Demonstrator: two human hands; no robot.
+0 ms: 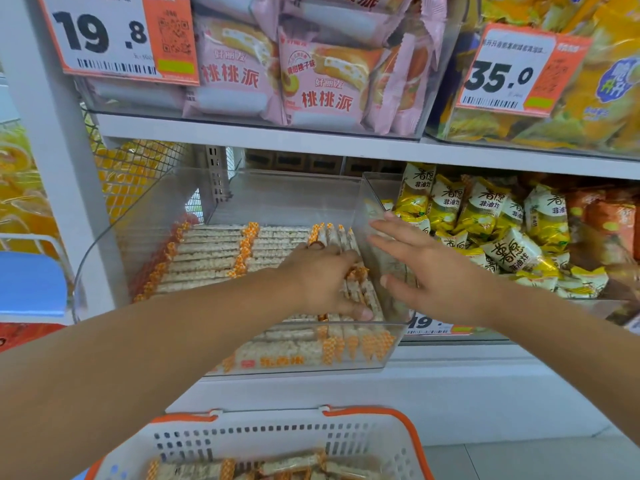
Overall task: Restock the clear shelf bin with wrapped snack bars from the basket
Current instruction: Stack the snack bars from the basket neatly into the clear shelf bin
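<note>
One clear shelf bin [367, 355] sits on the lower shelf at the centre of the view, and the wrapped snack bars [207, 258] inside it are too many and too tightly packed to count. At the bin's 9 o'clock side the bars lie flat in rows with their long axes running 9 to 3 o'clock; along its 3 o'clock wall, several stand on edge with their long axes running 12 to 6 o'clock. The left hand [322, 278] reaches into the bin, its grip curled round a few of these on-edge bars near the right wall. The right hand [426, 268] has its fingers spread and straight, resting on the outside of that wall. One white basket [277, 441] with orange handles sits at 6 o'clock, more bars lying in it. Two price tags hang above, reading 19.8 [117, 36] and 35.0 [519, 71].
</note>
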